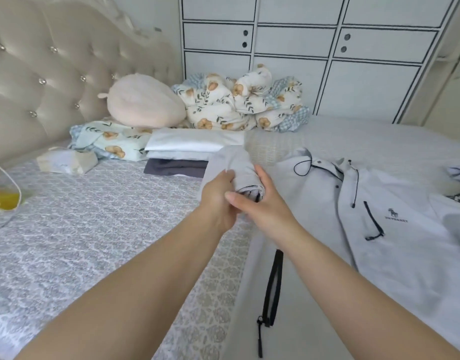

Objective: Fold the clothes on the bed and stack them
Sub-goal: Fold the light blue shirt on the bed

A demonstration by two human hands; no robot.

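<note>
Pale grey zip-pocket trousers [260, 268] mid-bed, far end rolled in your left hand [217, 193] and right hand [260, 203], both grips closed round roll. Folded white-and-dark stack [187, 152] done behind. Pale grey hooded jacket [379, 216] beside trousers unfolded, pending.

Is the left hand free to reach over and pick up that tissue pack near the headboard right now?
Probably not yet. The left hand grips the rolled grey garment together with the right hand, so it would have to let go first. Nothing blocks the open bedspread between it and the tissue pack.
</note>
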